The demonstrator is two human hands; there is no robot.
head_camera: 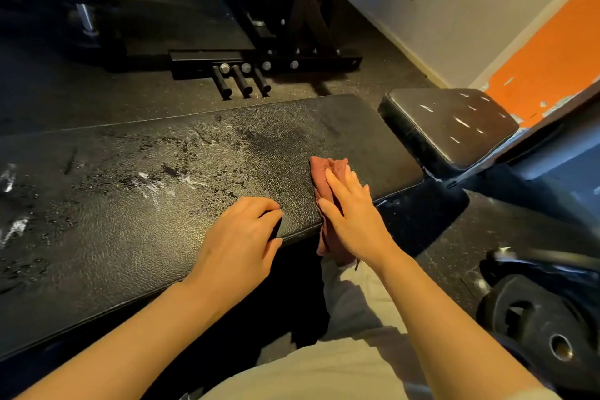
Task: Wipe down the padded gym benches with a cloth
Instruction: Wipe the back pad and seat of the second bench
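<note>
A long black padded bench pad (136, 191) runs across the view, its surface streaked with wet marks and white scuffs. A reddish-brown cloth (324, 169) lies over the pad's near right edge and hangs down its side. My right hand (354, 208) presses flat on the cloth. My left hand (240, 237) rests on the pad's near edge just left of it, fingers curled over the rim, holding nothing else. A smaller black seat pad (448, 127) with white scratches stands to the right, apart from the long pad.
A black steel rack base (259, 62) with three short pegs stands on the dark rubber floor behind the bench. Black weight plates (539, 325) lie at the lower right. A grey and orange wall (535, 58) closes the right side. My light trousers show below.
</note>
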